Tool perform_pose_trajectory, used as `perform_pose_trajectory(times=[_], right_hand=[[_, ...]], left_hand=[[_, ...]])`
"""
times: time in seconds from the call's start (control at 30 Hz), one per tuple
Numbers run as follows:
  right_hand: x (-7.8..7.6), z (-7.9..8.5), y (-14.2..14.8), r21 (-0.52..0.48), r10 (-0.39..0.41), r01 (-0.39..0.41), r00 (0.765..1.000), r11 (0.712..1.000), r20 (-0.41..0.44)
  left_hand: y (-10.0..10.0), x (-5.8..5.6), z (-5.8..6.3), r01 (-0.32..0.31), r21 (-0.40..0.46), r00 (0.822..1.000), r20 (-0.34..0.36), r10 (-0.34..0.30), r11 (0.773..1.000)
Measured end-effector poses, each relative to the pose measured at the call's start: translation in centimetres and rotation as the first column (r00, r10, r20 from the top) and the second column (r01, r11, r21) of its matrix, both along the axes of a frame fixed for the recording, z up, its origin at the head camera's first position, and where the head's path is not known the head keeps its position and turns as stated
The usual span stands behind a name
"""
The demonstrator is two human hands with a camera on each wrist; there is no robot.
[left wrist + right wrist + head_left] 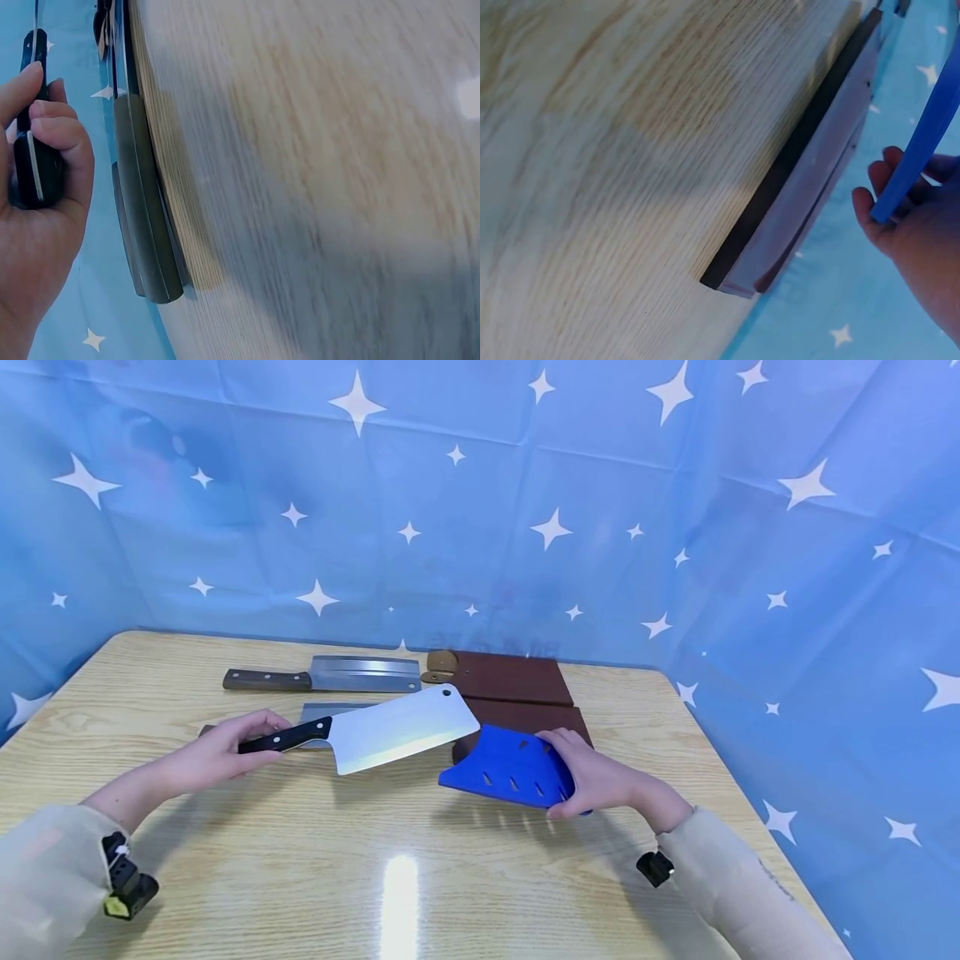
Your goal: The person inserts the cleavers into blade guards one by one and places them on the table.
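A cleaver (405,727) with a broad bright blade and a black riveted handle is held up over the table, its blade pointing right. My left hand (223,747) grips the handle; in the left wrist view the fingers (64,135) curl round it. My right hand (588,774) holds a blue slotted blade sheath (513,768) by its right end, fingers behind and thumb in front, and its near side rises off the table. The cleaver's tip corner overlaps the sheath's upper left edge in the head view.
Behind lies a second cleaver (365,674) with a dark wooden handle. Another cleaver (330,708) is partly hidden under the held blade. Two brown leather sheaths (513,678) lie side by side at the back. A starry blue cloth (480,510) hangs behind the wooden table (300,877).
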State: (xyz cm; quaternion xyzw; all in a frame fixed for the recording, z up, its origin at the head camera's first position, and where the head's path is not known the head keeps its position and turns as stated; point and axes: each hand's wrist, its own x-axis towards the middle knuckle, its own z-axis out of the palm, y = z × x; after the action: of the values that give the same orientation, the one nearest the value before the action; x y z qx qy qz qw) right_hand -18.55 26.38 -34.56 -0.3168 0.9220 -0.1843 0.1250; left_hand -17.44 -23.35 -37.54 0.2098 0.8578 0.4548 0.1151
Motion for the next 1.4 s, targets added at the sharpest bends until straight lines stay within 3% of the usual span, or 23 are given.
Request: perform_pose_trajectory(times=[0.2, 0.5, 0.8, 0.97, 1.13, 1.4], right_hand=[[0.0, 0.1, -0.1, -0.017, -0.003, 0.003, 1.0, 1.0, 0.0], [0.0, 0.0, -0.2, 0.003, 0.029, -0.029, 0.999, 1.0, -0.022], [-0.2, -0.1, 0.3, -0.011, 0.019, -0.02, 0.998, 1.0, -0.055], [-0.3, 0.3, 0.7, -0.047, 0.036, -0.039, 0.998, 0.998, -0.048], [-0.5, 0.6, 1.1, -0.072, 0.048, -0.05, 0.998, 0.996, -0.036], [-0.7, 1.2, 1.6, -0.08, 0.054, -0.053, 0.999, 0.995, 0.008]], left_hand=[[0.2, -0.1, -0.3, 0.011, 0.008, 1.0, -0.026, -0.011, 1.0], [0.3, 0.0, -0.4, 0.011, 0.014, 1.0, 0.02, -0.012, 1.0], [0.5, -0.2, 0.0, -0.005, -0.006, 1.0, 0.019, 0.005, 1.0], [0.3, -0.4, 0.3, 0.026, 0.038, 0.997, 0.074, -0.029, 0.999], [0.4, -0.6, 0.7, 0.093, 0.069, 0.986, 0.13, -0.101, 0.993], [0.5, -1.0, 0.6, 0.126, 0.021, 0.982, 0.142, -0.128, 0.992]])
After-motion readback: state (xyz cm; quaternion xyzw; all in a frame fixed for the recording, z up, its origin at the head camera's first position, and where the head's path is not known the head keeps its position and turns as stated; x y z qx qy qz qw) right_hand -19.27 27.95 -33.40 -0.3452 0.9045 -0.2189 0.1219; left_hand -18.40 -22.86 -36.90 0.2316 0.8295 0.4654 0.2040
